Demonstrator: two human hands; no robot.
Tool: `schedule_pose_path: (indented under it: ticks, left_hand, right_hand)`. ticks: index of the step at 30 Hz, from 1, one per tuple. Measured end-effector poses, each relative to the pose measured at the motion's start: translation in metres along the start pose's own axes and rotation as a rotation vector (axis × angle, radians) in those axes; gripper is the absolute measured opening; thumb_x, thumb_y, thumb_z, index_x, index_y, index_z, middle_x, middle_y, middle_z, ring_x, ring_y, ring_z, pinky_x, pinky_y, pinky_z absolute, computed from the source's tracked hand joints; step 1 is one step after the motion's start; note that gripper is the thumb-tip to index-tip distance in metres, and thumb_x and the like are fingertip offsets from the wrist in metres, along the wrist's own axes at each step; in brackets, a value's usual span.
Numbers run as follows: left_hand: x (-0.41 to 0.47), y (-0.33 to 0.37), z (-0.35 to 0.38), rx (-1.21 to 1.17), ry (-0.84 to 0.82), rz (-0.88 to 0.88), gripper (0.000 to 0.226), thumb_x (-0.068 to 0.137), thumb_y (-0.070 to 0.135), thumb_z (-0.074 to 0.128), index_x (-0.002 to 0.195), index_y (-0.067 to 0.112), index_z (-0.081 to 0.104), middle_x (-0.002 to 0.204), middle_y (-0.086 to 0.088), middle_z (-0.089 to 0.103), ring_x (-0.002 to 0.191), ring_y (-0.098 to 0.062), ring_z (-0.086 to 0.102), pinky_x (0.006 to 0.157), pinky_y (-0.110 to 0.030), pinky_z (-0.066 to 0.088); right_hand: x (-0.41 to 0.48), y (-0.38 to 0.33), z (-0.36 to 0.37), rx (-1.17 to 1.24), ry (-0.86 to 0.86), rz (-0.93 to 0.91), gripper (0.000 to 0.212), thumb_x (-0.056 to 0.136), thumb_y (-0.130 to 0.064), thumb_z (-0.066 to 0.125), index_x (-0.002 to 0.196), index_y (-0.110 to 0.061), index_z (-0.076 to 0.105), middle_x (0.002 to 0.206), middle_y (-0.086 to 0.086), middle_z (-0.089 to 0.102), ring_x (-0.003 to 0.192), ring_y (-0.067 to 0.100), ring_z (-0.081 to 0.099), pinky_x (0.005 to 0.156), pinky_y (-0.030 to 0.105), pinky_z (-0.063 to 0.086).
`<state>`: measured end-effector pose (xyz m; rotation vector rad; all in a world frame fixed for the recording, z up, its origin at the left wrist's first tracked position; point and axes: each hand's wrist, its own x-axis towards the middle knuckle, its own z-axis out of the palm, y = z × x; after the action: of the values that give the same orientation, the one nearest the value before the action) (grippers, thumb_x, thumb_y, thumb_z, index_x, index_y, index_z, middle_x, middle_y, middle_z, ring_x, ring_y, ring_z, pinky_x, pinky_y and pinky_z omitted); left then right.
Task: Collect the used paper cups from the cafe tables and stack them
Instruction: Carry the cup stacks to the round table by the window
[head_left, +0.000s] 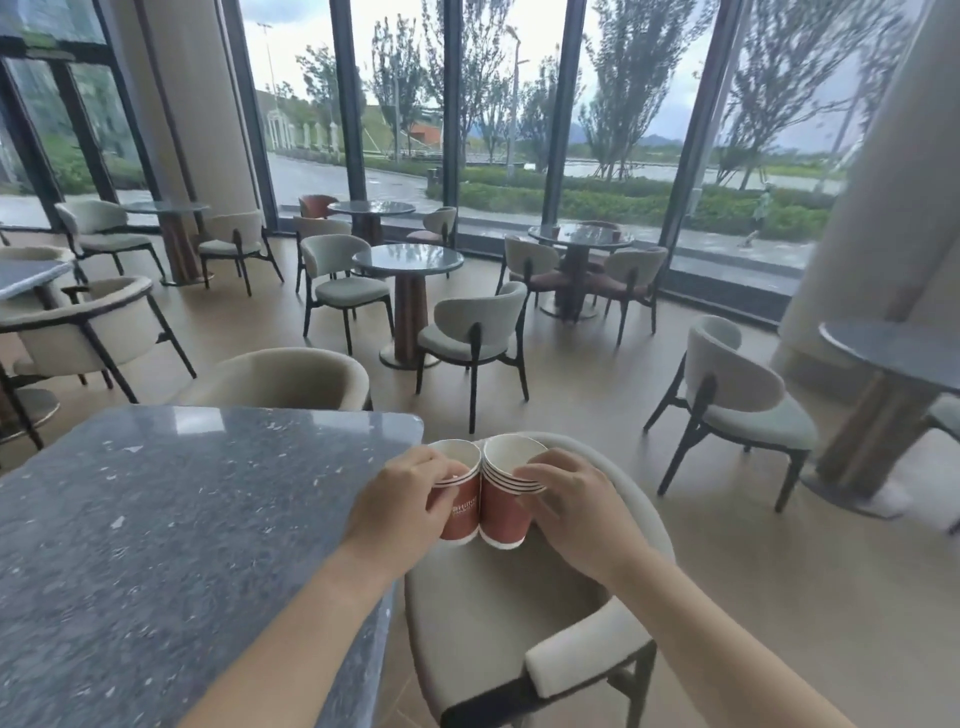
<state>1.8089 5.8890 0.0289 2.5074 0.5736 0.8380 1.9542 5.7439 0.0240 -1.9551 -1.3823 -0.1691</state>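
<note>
The big grey speckled table (156, 545) lies to the left of your left fingers (439, 465). A pale chair (493, 623) sits under your fingers, and its round back curves just past them. Your left hand (400, 499) is curled round the short stack of red paper cups (461, 512), with the fingers over the white rims. Your right hand (582, 514) is curled round the taller stack of red cups (506, 514), with the fingertips on its rims. The two stacks touch side by side between your hands, over the chair seat. I cannot tell if they rest on it.
</note>
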Motion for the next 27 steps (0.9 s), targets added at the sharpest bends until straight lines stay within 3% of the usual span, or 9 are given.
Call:
schedule_pose_path:
  ticks: [2, 4, 7, 9, 13, 18, 22, 27]
  left_hand:
    - [0.003, 0.010, 0.008, -0.033, -0.026, 0.032, 0.019, 0.083, 0.015, 0.061, 0.096, 0.027, 0.069, 0.096, 0.012, 0.064, 0.093, -0.014, 0.060, 0.078, -0.035, 0.051]
    - [0.009, 0.019, 0.019, -0.043, -0.044, 0.061, 0.019, 0.083, 0.015, 0.062, 0.096, 0.025, 0.070, 0.096, 0.010, 0.064, 0.093, -0.015, 0.061, 0.078, -0.034, 0.051]
    - [0.016, 0.033, 0.040, -0.034, -0.057, 0.076, 0.018, 0.081, 0.014, 0.061, 0.095, 0.022, 0.071, 0.093, 0.006, 0.065, 0.093, -0.019, 0.061, 0.078, -0.035, 0.050]
    - [0.021, 0.044, 0.058, -0.051, -0.081, 0.088, 0.017, 0.081, 0.015, 0.062, 0.093, 0.023, 0.070, 0.093, 0.006, 0.064, 0.091, -0.018, 0.061, 0.076, -0.036, 0.051]
    - [0.035, 0.069, 0.102, -0.069, -0.142, 0.129, 0.016, 0.080, 0.019, 0.063, 0.091, 0.030, 0.068, 0.094, 0.012, 0.064, 0.091, -0.012, 0.060, 0.071, -0.026, 0.047]
    - [0.062, 0.133, 0.182, -0.106, -0.251, 0.216, 0.018, 0.082, 0.020, 0.060, 0.095, 0.031, 0.067, 0.101, 0.014, 0.064, 0.094, -0.012, 0.058, 0.073, -0.022, 0.041]
    - [0.083, 0.196, 0.256, -0.154, -0.320, 0.261, 0.020, 0.083, 0.018, 0.060, 0.097, 0.031, 0.065, 0.103, 0.012, 0.064, 0.095, -0.014, 0.058, 0.075, -0.028, 0.047]
    - [0.094, 0.260, 0.358, -0.200, -0.402, 0.259, 0.018, 0.082, 0.019, 0.063, 0.095, 0.032, 0.065, 0.101, 0.012, 0.064, 0.091, -0.013, 0.057, 0.073, -0.026, 0.043]
  right_hand:
    - [-0.012, 0.005, -0.010, -0.052, 0.048, 0.035, 0.024, 0.077, -0.013, 0.069, 0.096, -0.029, 0.068, 0.098, -0.015, 0.063, 0.085, 0.002, 0.051, 0.077, -0.006, 0.026]
    - [-0.021, 0.014, -0.016, -0.052, 0.077, 0.065, 0.025, 0.076, -0.011, 0.069, 0.095, -0.028, 0.068, 0.097, -0.015, 0.062, 0.085, 0.003, 0.053, 0.078, -0.003, 0.030]
    - [-0.030, 0.030, -0.021, -0.025, 0.084, 0.111, 0.026, 0.076, -0.004, 0.066, 0.095, -0.022, 0.069, 0.096, -0.013, 0.059, 0.089, 0.015, 0.059, 0.078, 0.020, 0.047]
    - [-0.038, 0.042, -0.030, -0.026, 0.112, 0.145, 0.029, 0.074, 0.001, 0.065, 0.092, -0.021, 0.069, 0.095, -0.012, 0.060, 0.088, 0.017, 0.060, 0.076, 0.028, 0.050]
    - [-0.060, 0.078, -0.058, -0.081, 0.141, 0.207, 0.031, 0.073, 0.001, 0.066, 0.092, -0.023, 0.069, 0.097, -0.014, 0.059, 0.091, 0.012, 0.059, 0.078, 0.022, 0.047]
    - [-0.095, 0.148, -0.110, -0.142, 0.170, 0.368, 0.025, 0.075, -0.001, 0.066, 0.095, -0.015, 0.070, 0.104, -0.001, 0.064, 0.099, 0.018, 0.058, 0.086, 0.016, 0.038]
    - [-0.128, 0.219, -0.158, -0.165, 0.196, 0.480, 0.021, 0.076, 0.000, 0.067, 0.094, -0.012, 0.070, 0.104, 0.003, 0.064, 0.100, 0.021, 0.058, 0.086, 0.022, 0.041]
    - [-0.175, 0.303, -0.208, -0.188, 0.222, 0.585, 0.020, 0.077, -0.002, 0.068, 0.094, -0.012, 0.070, 0.103, 0.002, 0.064, 0.099, 0.021, 0.057, 0.084, 0.014, 0.034]
